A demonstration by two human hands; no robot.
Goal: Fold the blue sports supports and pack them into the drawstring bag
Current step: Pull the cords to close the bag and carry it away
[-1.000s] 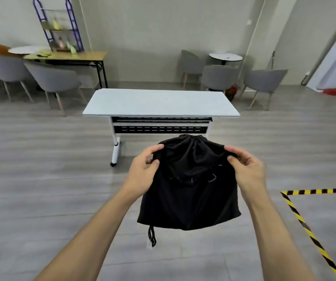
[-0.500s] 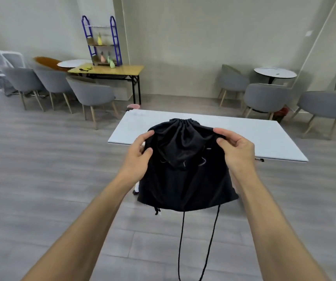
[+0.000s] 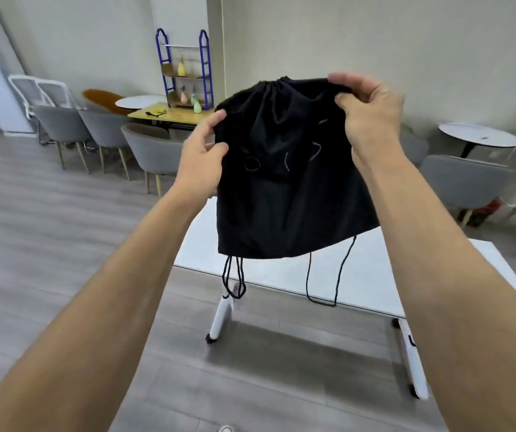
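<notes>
A black drawstring bag (image 3: 284, 194) hangs in the air in front of me, held up at chest height. My left hand (image 3: 200, 157) pinches its upper left edge. My right hand (image 3: 365, 110) grips the gathered top rim on the right. The mouth looks cinched at the top middle. Two black cord loops (image 3: 325, 275) dangle below the bag's bottom edge. No blue sports supports are visible; whatever is inside the bag is hidden.
A white folding table (image 3: 372, 269) on wheeled legs stands just ahead, below the bag. Grey chairs (image 3: 153, 151) and a wooden table (image 3: 172, 115) with a blue rack (image 3: 185, 67) line the left wall. A round table (image 3: 477, 138) with more chairs is at the right.
I have moved closer to the white table and the view has turned left. Both hands have lifted the bag higher; the cords now hang free beneath it.
</notes>
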